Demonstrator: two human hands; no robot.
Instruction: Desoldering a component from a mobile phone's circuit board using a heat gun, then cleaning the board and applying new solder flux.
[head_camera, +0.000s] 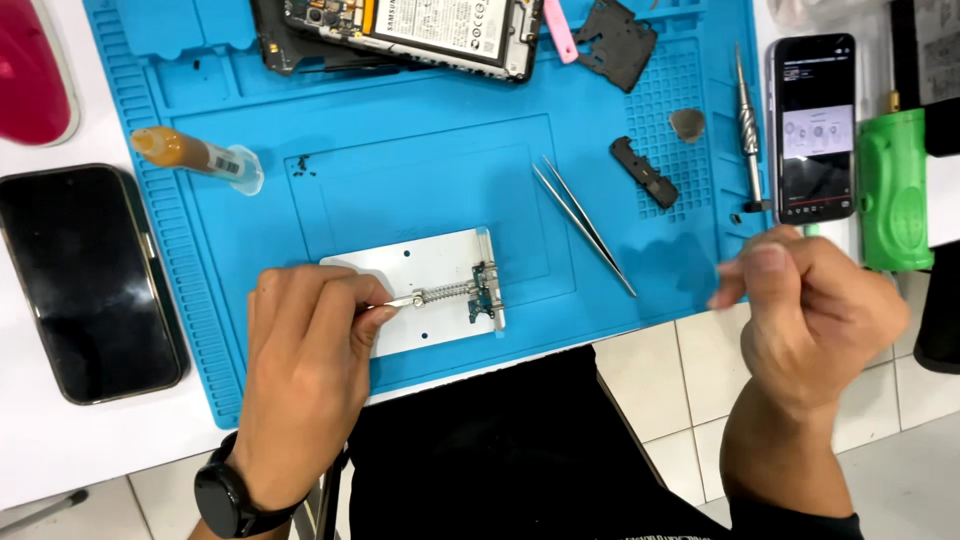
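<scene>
The landmark here is the white clamp plate, which lies on the near part of the blue work mat. A small circuit board sits at the right end of this plate, held against a thin spring that runs across the plate.

The left hand comes from below the plate, with the wrist bent up and a black watch on it. Its fingers are curled closed, and the thumb and forefinger pinch the metal end piece at the left end of the spring. The back of the hand covers the left bottom corner of the plate.

The right hand is well to the right of the plate, beyond the mat edge, raised above the table edge. It is loosely closed, thumb against the fingers. It looks blurred, and I cannot tell if it holds something.

The tweezers lie on the mat just right of the plate, above it. A syringe with amber paste lies to the upper left of the plate. An opened phone is far above the plate, and a dark phone lies to the left, off the mat.
</scene>
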